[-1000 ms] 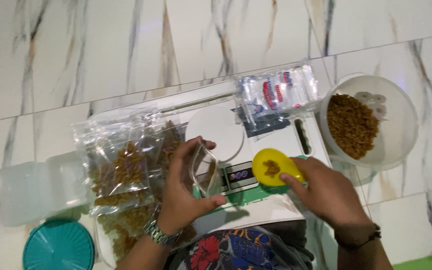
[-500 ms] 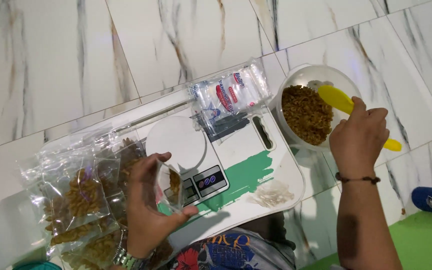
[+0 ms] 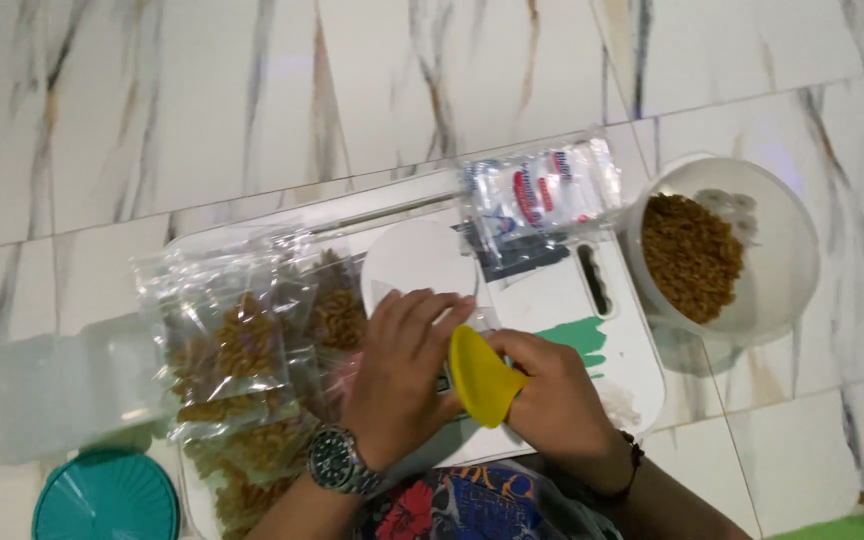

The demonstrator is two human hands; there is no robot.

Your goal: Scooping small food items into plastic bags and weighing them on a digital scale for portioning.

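Both hands meet over the near middle of a white tray. Taking the scene from the left: a teal round lid (image 3: 105, 496) lies at the near left corner on the marble floor, with a clear plastic tub (image 3: 57, 385) just beyond it. To its right a heap of small clear bags of spiral pasta (image 3: 242, 365) covers the left part of the white tray (image 3: 552, 300). Next comes the left hand (image 3: 402, 375), a wristwatch (image 3: 334, 461) on its wrist, fingers curled loosely downward; it seems to pinch a small clear bag, though the bag itself is mostly hidden beneath the fingers, so I cannot tell for sure. Beyond its fingertips sits the round white pan of a small kitchen scale (image 3: 417, 262). Touching the left hand, the right hand (image 3: 557, 405) grips a yellow scoop (image 3: 482, 378), tipped toward the left hand. Farther off lies a pack of empty clear bags (image 3: 542, 190), and at the far right a white bowl of spiral pasta (image 3: 717, 255) stands just off the tray.

As a judgement, the step in hand is tipping a scoopful of pasta into a held bag. The next move calls for keeping the bag mouth open under the scoop's lip, so nothing spills onto the tray
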